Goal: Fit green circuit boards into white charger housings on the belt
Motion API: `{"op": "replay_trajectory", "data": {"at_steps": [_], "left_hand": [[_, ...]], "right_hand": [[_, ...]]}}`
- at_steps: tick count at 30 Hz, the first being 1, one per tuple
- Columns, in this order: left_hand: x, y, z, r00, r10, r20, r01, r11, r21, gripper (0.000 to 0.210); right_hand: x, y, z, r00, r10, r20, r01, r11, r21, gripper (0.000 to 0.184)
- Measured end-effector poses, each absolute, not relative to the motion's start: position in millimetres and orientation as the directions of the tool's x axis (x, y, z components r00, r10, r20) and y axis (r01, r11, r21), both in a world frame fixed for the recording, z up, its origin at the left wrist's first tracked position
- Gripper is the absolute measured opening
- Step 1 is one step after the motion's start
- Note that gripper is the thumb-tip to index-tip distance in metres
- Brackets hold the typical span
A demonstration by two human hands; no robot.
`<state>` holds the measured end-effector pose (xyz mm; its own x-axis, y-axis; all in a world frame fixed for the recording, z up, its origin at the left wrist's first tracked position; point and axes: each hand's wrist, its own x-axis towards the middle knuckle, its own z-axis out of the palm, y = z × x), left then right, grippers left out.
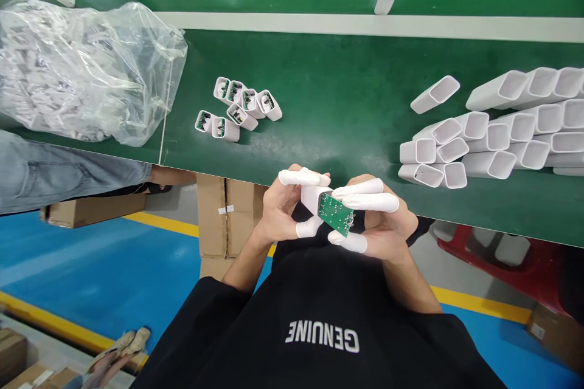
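Circuit board [335,214] was green and flat, dotted with pale solder points, slanting out from mouth of white casing [311,198]. Casing looked smooth, round-cornered. Both were at near edge of green bench [319,79], in front of black shirt [319,292]. Left hand [277,206] grasped casing between thumb and fingers; right hand [387,228] pinched board by its edges. White finger covers [370,202] capped fingertips. Filled casings [230,132] stood clustered left, hollow casings [488,164] massed right.
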<state>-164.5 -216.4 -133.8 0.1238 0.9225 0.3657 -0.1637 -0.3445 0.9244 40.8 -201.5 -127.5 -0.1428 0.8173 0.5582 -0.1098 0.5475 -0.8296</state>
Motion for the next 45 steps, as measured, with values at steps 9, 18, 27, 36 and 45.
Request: {"op": "replay_trajectory", "data": {"at_steps": [9,18,27,36,45], "left_hand": [[-166,-219,-137,0.151,0.921,0.359,-0.15,-0.337,0.929,0.067],[-164,-218,-140,0.191,0.919,0.344,-0.221,-0.302,0.927,0.07],[-156,-224,-144,0.123,0.954,0.272,-0.269,-0.232,0.935,0.067],[-156,-225,-143,-0.01,0.974,0.227,-0.122,-0.226,0.966,0.06],[-164,-230,-152,0.128,0.976,0.174,-0.224,-0.142,0.964,0.074]], "right_hand": [[41,-203,-132,-0.154,0.817,0.555,-0.134,0.539,-0.831,0.064],[43,-204,-130,-0.182,0.841,0.51,-0.064,0.507,-0.86,0.063],[45,-205,-130,-0.185,0.839,0.512,0.018,0.524,-0.852,0.076],[46,-204,-135,-0.327,0.734,0.596,0.213,0.671,-0.71,0.086],[39,-197,-155,-0.19,0.919,0.345,-0.094,0.333,-0.938,0.066]]}}
